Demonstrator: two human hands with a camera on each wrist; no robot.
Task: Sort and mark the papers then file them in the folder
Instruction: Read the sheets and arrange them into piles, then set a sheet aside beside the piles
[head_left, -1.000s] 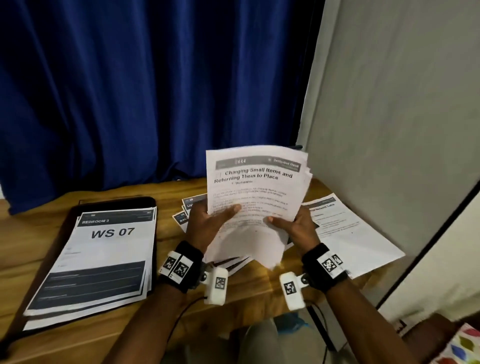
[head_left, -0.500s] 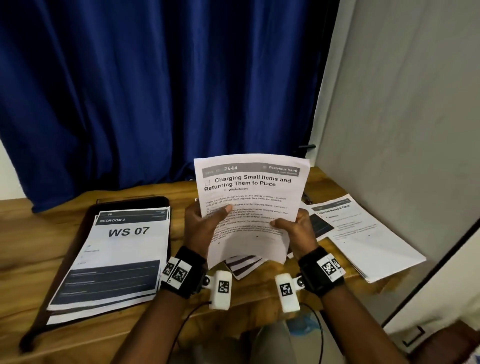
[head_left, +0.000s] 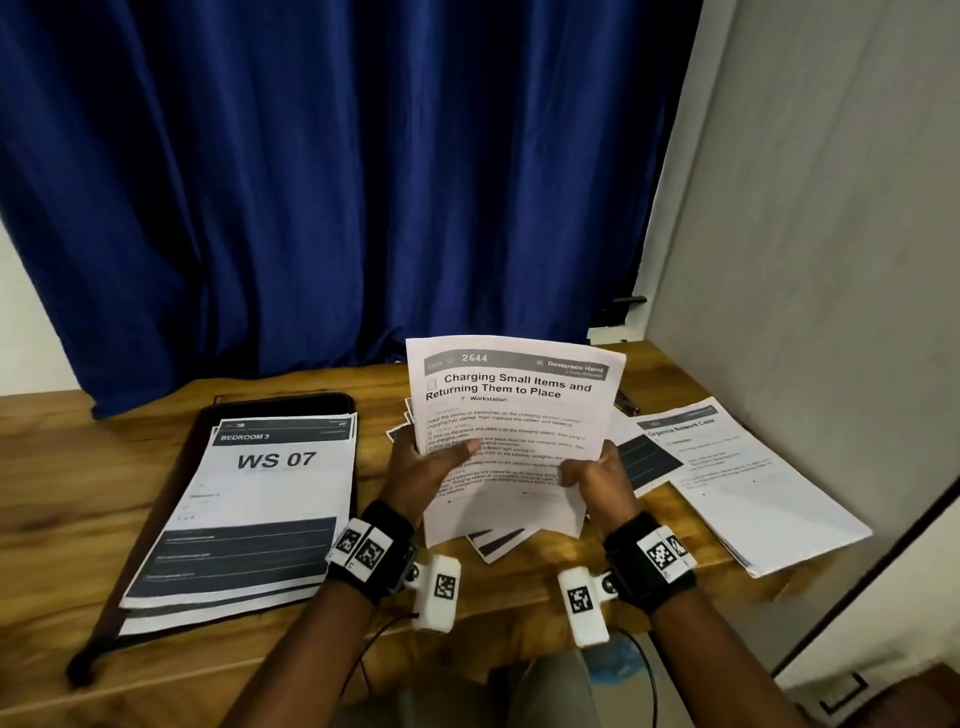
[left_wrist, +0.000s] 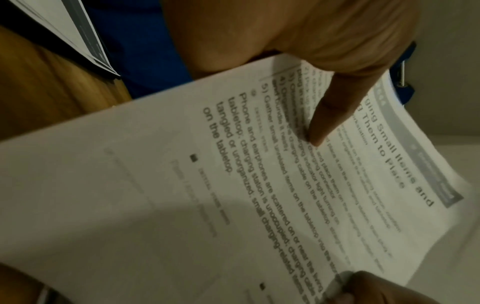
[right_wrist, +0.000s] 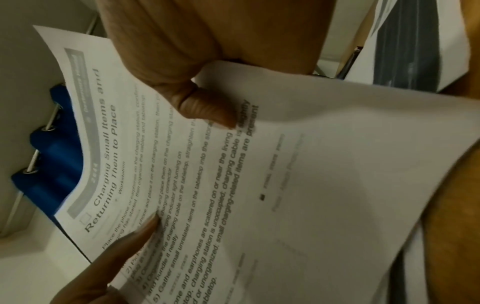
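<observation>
White printed sheets (head_left: 511, 415), a small sheaf headed "Charging Small Items and Returning Them to Place", are held upright above the middle of the wooden table (head_left: 62, 499), facing the person. The left hand (head_left: 426, 467) pinches the sheaf at its left edge, thumb pressed flat across the front text and fingers hidden behind; in the left wrist view the thumb lies on the printed lines (left_wrist: 330, 115). The right hand (head_left: 597, 480) pinches the right edge lower down, thumb on the front and fingers curled behind the paper, as the right wrist view shows (right_wrist: 207, 109). The bottom of the sheaf hangs just above more loose papers (head_left: 498, 543) lying on the table beneath it, some with dark printed bands.

To the left, a dark folder (head_left: 156, 499) lies open flat on the table, and on it rests a stack (head_left: 254, 519) whose top page reads "BEDROOM 3" and "WS 07". To the right, near the table's right edge, lies another stack (head_left: 753, 499) headed "Organize Network Cable", overhanging the edge a little, partly over a page with a dark block (head_left: 649, 460). A dark pen-like object (head_left: 626, 402) lies on the table just behind the held sheets; it is too small to tell more.

Both wrists wear black bands with white coded markers. A blue curtain (head_left: 311, 182) hangs behind the table, and a pale wall (head_left: 831, 260) stands at the right.
</observation>
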